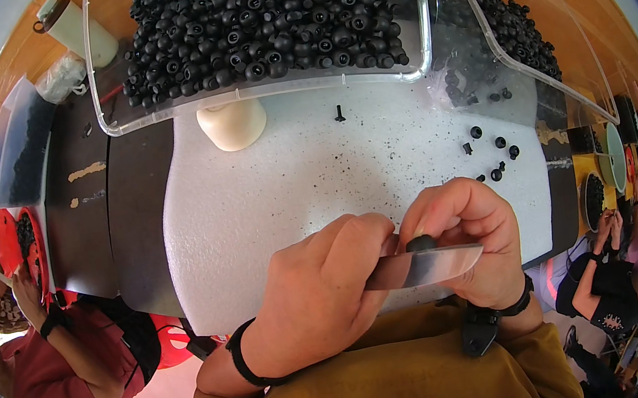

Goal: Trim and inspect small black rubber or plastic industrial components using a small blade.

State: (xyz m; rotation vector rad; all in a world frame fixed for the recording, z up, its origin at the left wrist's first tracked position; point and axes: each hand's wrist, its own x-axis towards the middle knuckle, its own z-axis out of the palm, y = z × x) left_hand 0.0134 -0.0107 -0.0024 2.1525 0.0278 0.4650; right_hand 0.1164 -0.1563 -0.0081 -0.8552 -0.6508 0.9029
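My left hand (321, 279) is closed around a knife (423, 267), its metal blade reaching across toward my other hand. Between the fingers of my right hand (473, 239) sits a small black rounded part (420, 244), right against the blade's upper edge. Both hands are low over a white foam sheet (256, 207) sprinkled with tiny dark specks. Several loose black parts (500, 142) lie on the sheet to the right, and a thin black stem-like piece (339, 113) rests farther back. My fingers hide the knife's handle.
A clear plastic bin (264, 89) heaped with black parts (264, 29) stands at the back, a cream rounded object (233, 126) before it. Another clear bin (527, 67) is at right, beside a plastic bag (453, 85). People work on both sides; a bottle (83, 33) stands back left.
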